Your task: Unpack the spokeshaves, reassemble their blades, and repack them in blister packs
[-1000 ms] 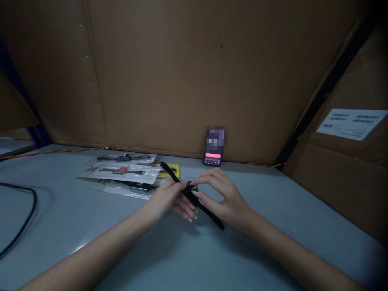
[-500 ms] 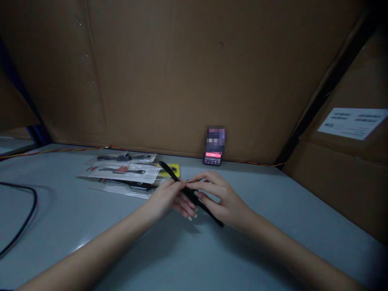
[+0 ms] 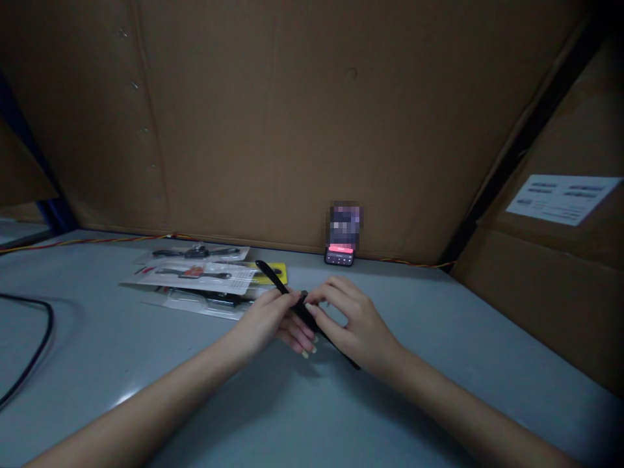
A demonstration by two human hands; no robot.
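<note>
A long, narrow black strip (image 3: pixel 271 274), slightly curved and wider in the middle, is held slantwise above the table; its exact kind is unclear. My left hand (image 3: pixel 273 318) is closed on its middle, the thumb on top and the other fingers underneath. From the right, the thumb and index finger of my right hand (image 3: pixel 353 322) pinch at the wide middle, where a small dark part (image 3: pixel 303 296) sticks up. The lower end of the strip passes below my right hand. Left of my hands lie several flat packages (image 3: pixel 195 276) with clear plastic and printed cards.
A phone (image 3: pixel 340 257) with a lit screen leans on the cardboard wall (image 3: pixel 244 130) behind the table. Red and yellow wires (image 3: pixel 97 240) run along the back edge. At the left lies a black cable (image 3: pixel 49 331), and a labelled cardboard panel (image 3: pixel 550 273) stands at the right.
My right fingers have shifted slightly over the strip's middle, and the small dark part now shows between my hands. My left hand keeps its hold. The view has moved slightly.
</note>
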